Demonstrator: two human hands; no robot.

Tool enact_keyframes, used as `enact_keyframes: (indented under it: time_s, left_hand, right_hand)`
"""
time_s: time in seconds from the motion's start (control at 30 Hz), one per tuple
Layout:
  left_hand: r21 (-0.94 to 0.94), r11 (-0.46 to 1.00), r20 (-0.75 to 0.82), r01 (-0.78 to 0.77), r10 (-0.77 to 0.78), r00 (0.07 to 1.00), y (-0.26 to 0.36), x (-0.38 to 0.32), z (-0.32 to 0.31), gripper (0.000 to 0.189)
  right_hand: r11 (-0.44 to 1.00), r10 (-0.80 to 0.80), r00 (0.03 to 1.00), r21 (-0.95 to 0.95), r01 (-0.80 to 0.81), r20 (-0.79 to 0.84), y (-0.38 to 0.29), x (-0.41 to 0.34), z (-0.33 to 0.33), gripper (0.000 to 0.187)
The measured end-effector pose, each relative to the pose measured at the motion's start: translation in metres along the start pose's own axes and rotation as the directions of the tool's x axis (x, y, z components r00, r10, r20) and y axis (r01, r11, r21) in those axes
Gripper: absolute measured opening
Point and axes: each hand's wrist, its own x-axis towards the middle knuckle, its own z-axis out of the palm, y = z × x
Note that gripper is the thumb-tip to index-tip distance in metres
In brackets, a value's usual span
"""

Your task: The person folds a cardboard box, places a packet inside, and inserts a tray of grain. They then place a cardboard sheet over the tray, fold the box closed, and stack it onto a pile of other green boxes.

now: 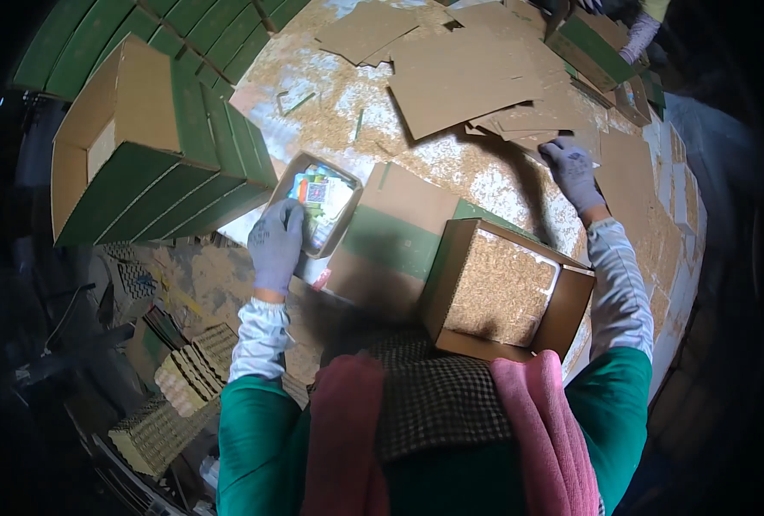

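Both my hands wear grey-purple gloves. My left hand [277, 242] is at the near left side of a small cardboard box [350, 213] that holds colourful printed packets or cards [321, 201]; whether its fingers grip anything is not clear. Out to the right, my right hand [570, 169] touches the near edge of loose cardboard sheets [524, 126], its fingers bent; a hold cannot be made out. Close to my body stands an unlidded green and brown cardboard carton [562, 303], filled with straw-coloured shavings [501, 290]. A flat piece of brown and green cardboard [392, 235] lies between the two boxes.
Nested green cartons [146, 180] lie on their side at the left, with green boxes [208, 32] stacked behind. Flat cardboard sheets [466, 71] cover part of the shavings-strewn table [330, 84]. At the far right a co-worker's gloved hand [640, 39] is at another green carton [592, 51]. Egg trays [191, 371] stand lower left.
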Motion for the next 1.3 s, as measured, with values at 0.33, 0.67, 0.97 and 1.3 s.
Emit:
enact_keyframes:
  time_s: [0.33,0.67,0.97,1.3]
  left_hand:
    - [0.192,0.951,-0.056,-0.242,0.257,0.965,-0.042,0.031,0.040,0.020]
    - [0.333,0.908,-0.060,-0.254,0.290,0.955,-0.016,0.029,0.015,0.027]
    - [0.104,0.366,0.330,-0.925,0.864,0.379,0.162,-0.113,0.077,0.020]
    - [0.057,0.416,0.660,-0.908,0.666,0.347,0.183,-0.102,0.057,0.030]
  right_hand:
    - [0.821,0.396,0.902,0.506,-0.265,-0.170,-0.060,-0.056,-0.174,0.012]
    - [0.894,0.407,0.807,0.367,-0.257,-0.427,-0.168,-0.151,-0.222,0.016]
    - [0.816,0.401,0.846,0.557,-0.155,-0.351,-0.210,-0.137,-0.199,0.012]
    - [0.583,-0.109,0.857,0.730,-0.356,0.504,-0.238,-0.142,-0.091,0.033]
